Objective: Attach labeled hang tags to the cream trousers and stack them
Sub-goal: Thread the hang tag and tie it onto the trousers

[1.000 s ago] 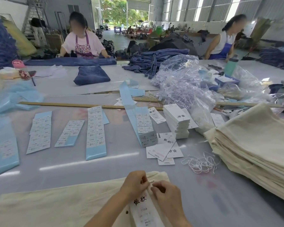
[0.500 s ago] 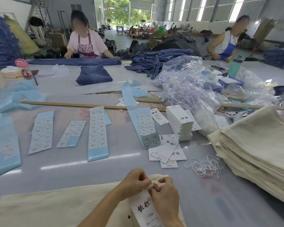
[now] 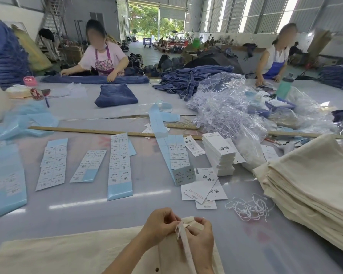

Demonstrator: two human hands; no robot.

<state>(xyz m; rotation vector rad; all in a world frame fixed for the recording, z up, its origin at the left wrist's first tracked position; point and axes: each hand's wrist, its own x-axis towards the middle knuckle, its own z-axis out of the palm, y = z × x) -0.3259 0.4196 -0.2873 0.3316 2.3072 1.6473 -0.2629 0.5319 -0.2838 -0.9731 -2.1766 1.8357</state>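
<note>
Hang tags (image 3: 219, 150) with black brush characters; label sheets (image 3: 119, 167) numbered 1103#.

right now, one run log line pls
step: tying tag | left hand: pinching string | right hand: holding hang tag | trousers: unstacked

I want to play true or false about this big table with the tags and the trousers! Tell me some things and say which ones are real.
1. Both hands, the left hand and the right hand, are busy at the top edge of the cream trousers. True.
2. The stack of white hang tags lies on top of the cream trouser pile. False: it stands on the table, left of that pile.
3. A bunch of white strings lies on the table between the loose tags and the cream pile. True.
4. The folded jeans across the table are red. False: they are blue.
5. The green bottle is lying on its side. False: it stands upright.
</note>
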